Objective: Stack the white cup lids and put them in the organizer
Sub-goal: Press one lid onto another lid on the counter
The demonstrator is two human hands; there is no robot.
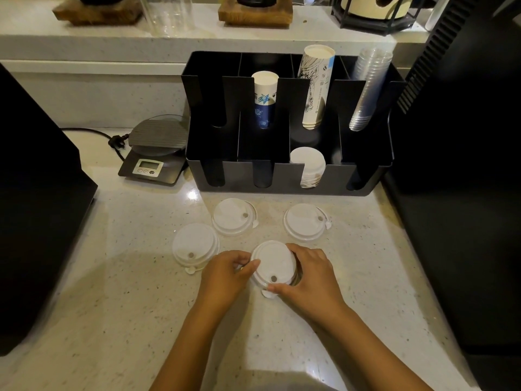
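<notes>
Both hands, left (225, 273) and right (310, 273), close fingers round 1 lid (272, 262). 3 lids lie loose at 10, 11 and 1 o'clock; the organizer (287, 176) already holds some, so stacking looks barely begun.

Four loose white lids (273, 262) lie on the counter (127, 306). One black organizer (290, 176) at 12 o'clock holds three cup stacks (317, 86) and one lid stack (308, 166). One scale (158, 148).

I think this is a coffee shop counter. I see a black organizer (287, 176) full of paper cups (264, 100) and clear cups (366, 88), plus a little scale (158, 148).
</notes>
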